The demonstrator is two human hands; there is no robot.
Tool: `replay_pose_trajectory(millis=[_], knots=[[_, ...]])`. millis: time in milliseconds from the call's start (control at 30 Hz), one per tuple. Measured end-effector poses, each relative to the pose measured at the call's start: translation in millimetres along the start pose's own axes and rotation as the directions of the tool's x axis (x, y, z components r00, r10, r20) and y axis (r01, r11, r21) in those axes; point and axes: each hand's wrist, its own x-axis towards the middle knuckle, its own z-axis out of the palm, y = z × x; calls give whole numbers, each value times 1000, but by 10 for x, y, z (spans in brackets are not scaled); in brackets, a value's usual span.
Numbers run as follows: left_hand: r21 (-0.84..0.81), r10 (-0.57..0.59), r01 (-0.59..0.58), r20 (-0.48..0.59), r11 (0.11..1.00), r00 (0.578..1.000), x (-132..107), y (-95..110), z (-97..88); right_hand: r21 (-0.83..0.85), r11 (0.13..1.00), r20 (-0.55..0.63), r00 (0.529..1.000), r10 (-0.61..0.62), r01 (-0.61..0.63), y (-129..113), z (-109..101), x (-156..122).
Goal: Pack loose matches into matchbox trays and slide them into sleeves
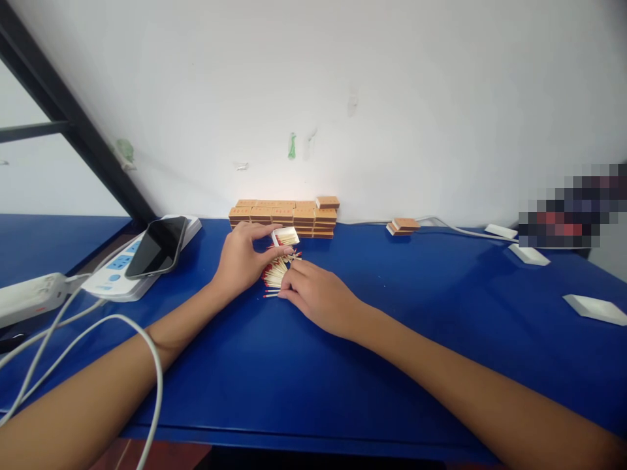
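Observation:
A pile of red-tipped matches [274, 274] lies on the blue table [304, 378], between my two hands. My left hand [242, 258] rests on the pile's left side, fingers curled, thumb and forefinger reaching toward a small open white matchbox tray [285, 236] that has a few matches in it. My right hand [318, 294] lies on the pile's right side, its fingers bent and pressed against the matches. A stack of several tan matchboxes [287, 217] stands against the wall just behind the tray.
A phone [157, 247] lies on a white power strip [115, 274] at the left, with white cables [98, 326] running over my left forearm. Two tan matchboxes [404, 226] and white trays [595, 308] sit at the right. The white wall rises close behind.

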Motion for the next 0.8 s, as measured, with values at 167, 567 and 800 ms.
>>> replay_pose_trajectory(millis=[167, 567, 800], knots=[[-4, 11, -12, -13, 1000, 1000, -4, 15, -19, -66, 997, -42, 998, -43, 40, -29, 50, 1], [12, 10, -10, 11, 1000, 1000, -1, -16, -11, -38, 999, 9, 1000, 5, -4, 12, 21, -16], [8, 26, -27, 90, 1000, 996, 15, -60, -8, -20, 1000, -215, 977, 4, -8, 288, -228, -54]])
